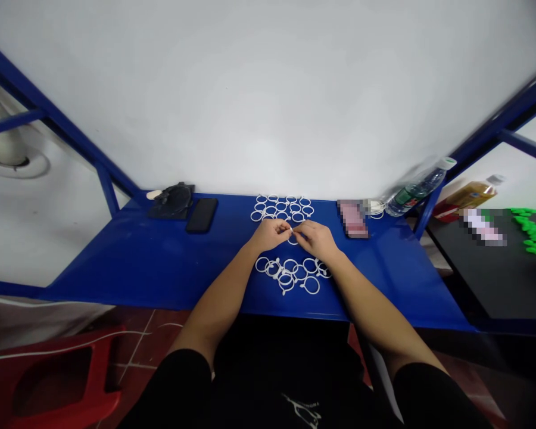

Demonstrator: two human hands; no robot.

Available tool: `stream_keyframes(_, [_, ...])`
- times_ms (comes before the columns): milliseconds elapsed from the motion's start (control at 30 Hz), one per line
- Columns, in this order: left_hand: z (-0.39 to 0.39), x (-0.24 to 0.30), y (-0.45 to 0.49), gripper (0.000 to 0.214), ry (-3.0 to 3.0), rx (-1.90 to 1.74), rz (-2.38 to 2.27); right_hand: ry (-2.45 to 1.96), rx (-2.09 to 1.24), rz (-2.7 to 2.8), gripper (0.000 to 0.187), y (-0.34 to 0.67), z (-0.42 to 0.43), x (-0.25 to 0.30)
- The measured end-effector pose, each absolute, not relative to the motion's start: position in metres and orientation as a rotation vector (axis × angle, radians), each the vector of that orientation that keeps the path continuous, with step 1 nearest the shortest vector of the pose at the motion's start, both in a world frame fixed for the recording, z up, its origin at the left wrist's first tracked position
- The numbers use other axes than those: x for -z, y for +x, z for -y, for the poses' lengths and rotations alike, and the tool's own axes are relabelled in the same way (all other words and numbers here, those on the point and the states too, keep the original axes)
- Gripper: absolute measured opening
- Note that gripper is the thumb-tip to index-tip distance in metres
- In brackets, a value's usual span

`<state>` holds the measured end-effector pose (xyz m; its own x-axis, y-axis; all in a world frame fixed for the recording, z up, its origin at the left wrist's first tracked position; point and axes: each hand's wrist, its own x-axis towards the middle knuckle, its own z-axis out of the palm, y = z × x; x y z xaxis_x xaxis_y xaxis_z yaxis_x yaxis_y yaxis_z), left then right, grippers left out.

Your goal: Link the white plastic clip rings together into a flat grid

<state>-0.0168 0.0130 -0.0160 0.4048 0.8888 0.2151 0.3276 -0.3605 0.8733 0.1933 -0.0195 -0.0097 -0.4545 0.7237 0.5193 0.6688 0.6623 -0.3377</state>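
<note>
My left hand point(270, 233) and my right hand point(316, 238) meet over the middle of the blue table point(138, 262), fingers pinched together on a small white plastic ring point(292, 240) held between them. Just behind the hands lies a neat group of several white rings point(282, 208) near the wall. In front of the hands, towards me, a looser heap of white rings point(292, 273) rests on the table. Most of the held ring is covered by my fingers.
A black phone point(202, 214) and a dark bundle point(173, 199) lie at the back left. A pink blurred object point(352, 218) and a plastic bottle point(417, 189) sit at the back right. A black table with green pieces point(533, 232) stands further right. A red stool point(49, 381) is below left.
</note>
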Motion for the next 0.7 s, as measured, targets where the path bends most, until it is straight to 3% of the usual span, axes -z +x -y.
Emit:
stream_keyframes(233, [-0.0144,0.0179,-0.015,0.006,1.973,-0.89,-1.001,-1.04,-0.153,2.278,0.019,0.1877,0.0224,0.0098])
stream_keyframes(467, [-0.0139,0.0164,-0.012,0.018,1.959,-0.791,-0.964,-0.993,-0.131,2.292,0.019,0.1849,0.0218,0.0127])
stream_keyframes(700, [-0.0149,0.0175,-0.0126,0.023,2.053,-0.915,-1.061,-1.057,-0.144,2.255,0.02,0.1867,0.0204,0.0128])
